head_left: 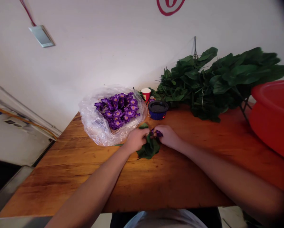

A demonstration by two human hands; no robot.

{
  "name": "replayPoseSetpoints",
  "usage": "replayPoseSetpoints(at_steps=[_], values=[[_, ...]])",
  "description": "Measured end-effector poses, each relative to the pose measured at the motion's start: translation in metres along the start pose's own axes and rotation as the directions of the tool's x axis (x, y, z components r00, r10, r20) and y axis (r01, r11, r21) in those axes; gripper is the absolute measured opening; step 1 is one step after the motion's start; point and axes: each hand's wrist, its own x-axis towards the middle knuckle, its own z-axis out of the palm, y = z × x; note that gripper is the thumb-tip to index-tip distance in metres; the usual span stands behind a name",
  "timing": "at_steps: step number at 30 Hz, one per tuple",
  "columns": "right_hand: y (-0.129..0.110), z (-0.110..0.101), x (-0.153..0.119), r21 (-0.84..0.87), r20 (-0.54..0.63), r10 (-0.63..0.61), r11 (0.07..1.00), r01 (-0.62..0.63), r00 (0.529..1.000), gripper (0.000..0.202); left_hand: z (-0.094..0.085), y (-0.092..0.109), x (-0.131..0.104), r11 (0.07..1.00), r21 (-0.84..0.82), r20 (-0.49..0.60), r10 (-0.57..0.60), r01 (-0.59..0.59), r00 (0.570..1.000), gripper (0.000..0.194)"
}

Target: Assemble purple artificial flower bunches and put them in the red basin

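My left hand is closed round a stem of artificial green leaves, which hang below and to the right of its fingers. Close beside it, my right hand pinches a purple artificial flower at the top of the leaves. The fingertips of both hands nearly meet, so the join between flower and stem is hidden. Just beyond them stands a small blue pot with a dark top and a red light on its side. A clear plastic bag full of purple flowers lies open to the left.
Large bunches of green artificial leaves are heaped at the back right against the wall. A red plastic tub stands at the right edge. Behind the pot is a red and white paper cup. The wooden table ends near my body.
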Motion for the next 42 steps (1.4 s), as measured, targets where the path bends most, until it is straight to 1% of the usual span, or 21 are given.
replayPoseSetpoints(at_steps=[4,7,11,13,15,17,19,21,24,26,28,31,33,34,36,37,38,39,40,41,42], values=[[0.002,-0.009,0.0,0.126,0.014,0.023,0.992,-0.024,1.0,0.021,-0.002,0.002,-0.003,0.993,-0.108,0.001,-0.043,0.043,0.999,0.009],[0.004,-0.017,-0.001,0.155,-0.07,0.025,0.988,-0.013,0.997,0.014,-0.003,0.002,-0.006,0.957,-0.281,0.008,-0.072,0.071,0.997,0.006],[-0.002,-0.03,-0.004,-0.019,-0.284,-0.008,1.0,0.003,0.959,0.03,-0.007,0.002,-0.006,0.875,-0.47,-0.014,-0.137,0.115,0.99,0.006],[-0.009,-0.038,-0.006,-0.125,-0.348,-0.054,0.992,0.011,0.936,0.028,-0.01,0.004,-0.005,0.834,-0.534,-0.031,-0.186,0.141,0.982,0.01],[-0.015,-0.043,-0.009,-0.21,-0.317,-0.088,0.977,0.02,0.944,0.017,-0.012,0.006,-0.003,0.785,-0.595,-0.048,-0.246,0.17,0.968,0.012],[-0.02,-0.045,-0.01,-0.271,-0.213,-0.088,0.962,0.028,0.973,0.01,-0.013,0.009,-0.002,0.73,-0.654,-0.052,-0.307,0.2,0.95,0.014],[-0.02,-0.043,-0.011,-0.289,-0.094,-0.055,0.957,0.026,0.994,0.014,-0.013,0.011,0.0,0.673,-0.705,-0.042,-0.358,0.226,0.933,0.017],[-0.018,-0.039,-0.012,-0.256,-0.003,-0.023,0.967,0.022,1.0,0.014,-0.014,0.013,0.002,0.634,-0.732,-0.031,-0.394,0.248,0.918,0.016],[-0.015,-0.035,-0.012,-0.126,0.103,-0.029,0.991,0.042,0.994,0.014,-0.017,0.015,0.003,0.611,-0.747,-0.035,-0.43,0.262,0.902,0.012],[-0.014,-0.035,-0.012,-0.045,0.132,-0.032,0.998,0.039,0.991,0.018,-0.019,0.014,0.004,0.602,-0.754,-0.043,-0.446,0.263,0.894,0.011],[-0.015,-0.037,-0.013,-0.016,0.124,-0.036,0.999,0.038,0.992,0.023,-0.019,0.012,0.004,0.59,-0.762,-0.048,-0.464,0.268,0.885,0.012],[-0.015,-0.04,-0.013,-0.089,0.114,-0.107,0.989,0.117,0.988,0.021,-0.016,0.006,0.004,0.596,-0.75,-0.071,-0.504,0.287,0.861,0.011],[-0.015,-0.04,-0.013,-0.157,0.122,-0.169,0.97,0.187,0.978,0.014,-0.017,0.004,0.003,0.661,-0.677,-0.12,-0.534,0.325,0.837,0.01],[-0.014,-0.039,-0.013,-0.18,0.121,-0.19,0.961,0.209,0.974,0.016,-0.018,0.004,0.001,0.716,-0.61,-0.172,-0.539,0.341,0.825,0.01],[-0.014,-0.038,-0.013,-0.201,0.11,-0.202,0.954,0.221,0.973,0.016,-0.024,0.011,-0.005,0.841,-0.429,-0.345,-0.49,0.33,0.8,0.012],[-0.014,-0.038,-0.013,-0.208,0.102,-0.197,0.954,0.215,0.975,0.015,-0.028,0.017,-0.009,0.9,-0.319,-0.451,-0.419,0.296,0.788,0.013],[-0.014,-0.037,-0.013,-0.214,0.095,-0.19,0.955,0.206,0.977,0.014,-0.032,0.024,-0.013,0.951,-0.198,-0.55,-0.309,0.238,0.776,0.014],[-0.015,-0.036,-0.014,-0.219,0.085,-0.182,0.956,0.196,0.98,0.014,-0.035,0.033,-0.018,0.985,-0.063,-0.613,-0.164,0.16,0.773,0.015],[-0.016,-0.036,-0.014,-0.22,0.078,-0.176,0.957,0.189,0.981,0.014,-0.037,0.042,-0.023,0.995,0.087,-0.618,0.015,0.049,0.786,0.015],[-0.016,-0.035,-0.015,-0.218,0.075,-0.173,0.958,0.185,0.982,0.014,-0.037,0.052,-0.027,0.968,0.227,-0.56,0.217,-0.104,0.799,0.015],[-0.017,-0.035,-0.016,-0.214,0.075,-0.174,0.959,0.186,0.982,0.014,-0.035,0.062,-0.031,0.9,0.332,-0.439,0.413,-0.283,0.798,0.017]])
